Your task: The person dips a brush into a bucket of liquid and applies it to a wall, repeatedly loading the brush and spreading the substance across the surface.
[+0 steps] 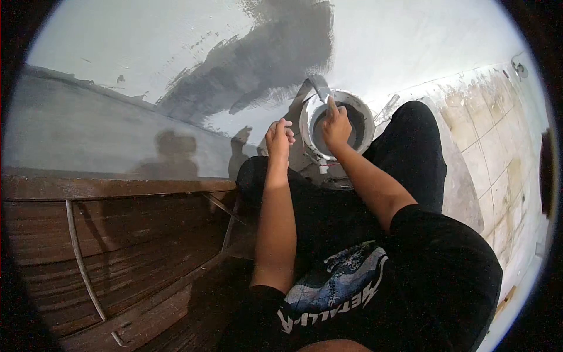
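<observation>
My right hand (337, 127) is closed around a paintbrush (318, 89), index finger stretched along it. The brush's dark grey bristle end lies over the far rim of a white bucket (368, 117), against the wall. Grey paint (355, 121) fills the lower part of the bucket. Left of the bucket, my left hand (280, 141) is raised with its fingers loosely curled in and nothing in them. In front of both hands, the white wall (387, 35) carries a broad patch of dark grey paint (258, 58) with streaky brushed edges.
A brown slatted wooden piece of furniture (135, 234) with thin curved bars stands at my left. A grey band (88, 132) runs along the lower wall. At the right lies a stained tiled floor (489, 141). My bent knees (416, 141) flank the bucket.
</observation>
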`<state>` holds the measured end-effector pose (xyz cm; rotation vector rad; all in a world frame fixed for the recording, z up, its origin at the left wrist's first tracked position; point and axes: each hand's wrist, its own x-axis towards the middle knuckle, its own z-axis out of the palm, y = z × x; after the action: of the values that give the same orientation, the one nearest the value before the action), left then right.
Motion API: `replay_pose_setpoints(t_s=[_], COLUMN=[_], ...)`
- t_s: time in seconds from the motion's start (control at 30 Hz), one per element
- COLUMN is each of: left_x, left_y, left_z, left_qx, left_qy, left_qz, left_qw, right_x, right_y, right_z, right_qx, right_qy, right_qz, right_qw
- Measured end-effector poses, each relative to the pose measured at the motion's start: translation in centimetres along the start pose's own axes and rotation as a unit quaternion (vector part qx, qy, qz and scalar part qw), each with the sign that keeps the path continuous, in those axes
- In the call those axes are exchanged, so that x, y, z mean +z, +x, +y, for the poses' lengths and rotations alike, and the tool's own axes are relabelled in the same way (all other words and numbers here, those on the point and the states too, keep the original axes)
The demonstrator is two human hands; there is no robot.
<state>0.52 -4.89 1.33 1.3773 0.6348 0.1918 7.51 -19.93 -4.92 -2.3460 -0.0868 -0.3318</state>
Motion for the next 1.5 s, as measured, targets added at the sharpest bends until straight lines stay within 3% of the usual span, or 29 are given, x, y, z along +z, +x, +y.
replay_pose_setpoints(t_s=[0.1,0.23,0.43,0.73,0.87,0.97,1.13,1.27,1.5], left_x=[0.1,-0.4,-0.2,-0.2,0.0,0.2,-0.2,-0.6,-1.0], left_y=[-0.1,0.0,0.0,-0.1,-0.4,-0.5,-0.7,-0.4,0.0], left_z=[0.1,-0.3,0.1,0.0,0.4,0.7,1.1,0.9,0.7], left_qx=[-0.011,0.006,-0.008,-0.007,-0.003,0.025,0.053,0.033,0.026], left_qy=[0.003,0.013,0.012,-0.003,-0.015,-0.043,-0.105,-0.148,-0.159], left_qz=[-0.003,0.002,0.012,0.004,0.018,0.044,0.08,0.087,0.069], left_qw=[1.0,1.0,1.0,1.0,1.0,0.998,0.99,0.985,0.984], right_x=[-1.0,-1.8,0.2,0.1,-0.9,-3.4,-4.9,-4.4,-3.6], right_y=[0.5,3.4,4.0,4.8,5.2,5.4,6.2,5.6,3.4], right_z=[-1.1,-3.6,-1.6,-1.4,-2.1,-3.6,-5.0,-5.1,-4.4], right_qx=[-0.023,-0.109,-0.08,-0.074,-0.019,-0.046,-0.091,-0.067,-0.137], right_qy=[0.077,0.013,-0.024,-0.089,-0.175,-0.187,-0.103,-0.042,0.075], right_qz=[0.095,0.106,-0.03,-0.145,-0.183,-0.152,-0.023,0.017,0.113], right_qw=[0.992,0.988,0.996,0.983,0.967,0.97,0.99,0.997,0.981])
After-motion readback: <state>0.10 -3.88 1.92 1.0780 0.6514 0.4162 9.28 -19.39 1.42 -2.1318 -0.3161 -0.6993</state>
